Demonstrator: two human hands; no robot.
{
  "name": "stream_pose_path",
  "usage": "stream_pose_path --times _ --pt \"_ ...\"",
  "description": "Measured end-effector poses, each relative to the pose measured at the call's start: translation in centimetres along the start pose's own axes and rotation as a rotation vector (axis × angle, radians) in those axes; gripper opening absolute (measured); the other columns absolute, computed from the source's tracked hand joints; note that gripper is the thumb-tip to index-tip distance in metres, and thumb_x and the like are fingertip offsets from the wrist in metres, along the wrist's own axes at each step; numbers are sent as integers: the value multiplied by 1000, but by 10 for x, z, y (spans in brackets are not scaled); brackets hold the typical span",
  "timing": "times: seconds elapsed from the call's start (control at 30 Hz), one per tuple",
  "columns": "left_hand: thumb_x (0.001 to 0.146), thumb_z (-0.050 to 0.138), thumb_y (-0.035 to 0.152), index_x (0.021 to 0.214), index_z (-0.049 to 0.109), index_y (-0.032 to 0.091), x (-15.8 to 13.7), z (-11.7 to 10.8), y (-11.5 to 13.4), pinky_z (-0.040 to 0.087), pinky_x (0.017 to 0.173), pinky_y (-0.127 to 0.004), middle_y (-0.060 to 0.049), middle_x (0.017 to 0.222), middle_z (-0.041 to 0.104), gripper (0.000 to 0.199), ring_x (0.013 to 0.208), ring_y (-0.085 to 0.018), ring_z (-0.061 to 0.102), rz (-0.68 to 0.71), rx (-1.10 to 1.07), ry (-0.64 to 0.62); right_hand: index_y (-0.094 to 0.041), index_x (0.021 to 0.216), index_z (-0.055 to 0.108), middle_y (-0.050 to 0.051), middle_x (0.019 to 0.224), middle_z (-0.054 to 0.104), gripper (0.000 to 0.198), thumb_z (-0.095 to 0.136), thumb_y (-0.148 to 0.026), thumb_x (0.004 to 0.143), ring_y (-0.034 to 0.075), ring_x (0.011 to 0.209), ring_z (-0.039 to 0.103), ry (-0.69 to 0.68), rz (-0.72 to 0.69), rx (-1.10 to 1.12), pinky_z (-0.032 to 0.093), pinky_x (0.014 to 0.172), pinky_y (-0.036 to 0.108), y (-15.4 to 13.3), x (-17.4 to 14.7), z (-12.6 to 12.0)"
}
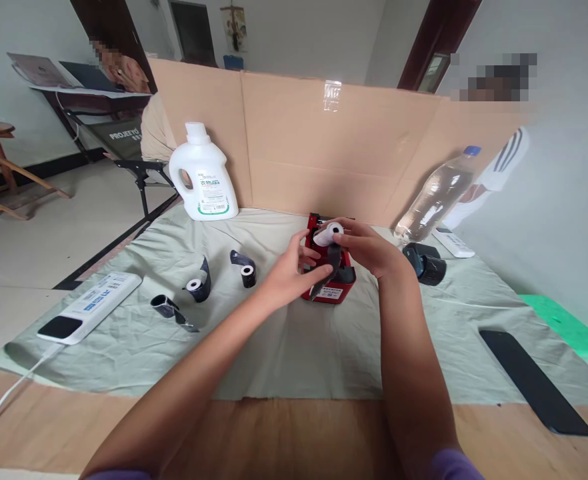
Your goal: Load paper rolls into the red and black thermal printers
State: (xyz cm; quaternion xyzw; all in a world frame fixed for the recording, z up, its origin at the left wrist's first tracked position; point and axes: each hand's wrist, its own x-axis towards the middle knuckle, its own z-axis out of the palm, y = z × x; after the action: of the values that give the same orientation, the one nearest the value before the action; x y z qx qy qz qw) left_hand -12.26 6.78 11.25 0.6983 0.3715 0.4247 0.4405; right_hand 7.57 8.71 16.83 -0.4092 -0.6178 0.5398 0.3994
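Note:
My right hand (367,245) is closed on a small white paper roll (327,233), fingers over its top and far side. A dark strip (335,257) hangs from this roll over the front of a small red machine (338,292) with its lid up. My left hand (294,267) is at the machine's left side, fingers spread and thumb tip touching the dark strip. To the left lie a dark roll with a white core (199,288), another such roll (248,275) and a loose curl of dark film (167,308).
Behind stands a cardboard screen (294,140), with a white detergent bottle (207,180) left and a clear bottle (437,193) leaning right. A power bank (91,307), black object (424,263) and dark phone (534,380) lie around. Two people sit beyond.

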Motion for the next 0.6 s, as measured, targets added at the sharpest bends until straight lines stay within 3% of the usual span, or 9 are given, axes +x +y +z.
stream_pose_path --times 0.13,0.23,0.4,0.5,0.6 --pt "84 71 38 138 44 23 -8 14 8 51 88 -36 -6 113 67 62 104 -22 64 144 292 98 -22 91 68 6 93 69 39 80 -53 70 25 89 63 61 33 109 51 74 35 3 5 -2" --pt "87 69 41 130 52 23 -12 21 11 51 84 -33 -4 109 68 50 100 -22 65 217 410 111 -22 93 65 4 89 68 39 78 -51 69 23 84 62 163 43 21 49 69 32 4 9 -1" --pt "92 59 37 109 62 21 -27 53 -17 47 65 -28 0 77 67 24 71 -17 64 294 521 65 -25 92 58 -1 79 65 35 74 -46 70 21 77 59 392 101 -565 42 73 33 13 16 9" --pt "92 54 31 96 63 20 -46 80 -48 46 62 -27 -1 73 68 15 67 -15 65 476 578 -18 -24 88 58 0 84 67 27 72 -41 72 24 86 60 435 197 -993 37 88 41 24 24 20" --pt "88 57 32 90 62 19 -60 97 -69 44 56 -27 -3 74 70 14 68 -17 66 617 668 -159 -23 90 59 2 90 70 23 69 -36 74 27 93 60 433 296 -1210 33 92 44 34 32 31"
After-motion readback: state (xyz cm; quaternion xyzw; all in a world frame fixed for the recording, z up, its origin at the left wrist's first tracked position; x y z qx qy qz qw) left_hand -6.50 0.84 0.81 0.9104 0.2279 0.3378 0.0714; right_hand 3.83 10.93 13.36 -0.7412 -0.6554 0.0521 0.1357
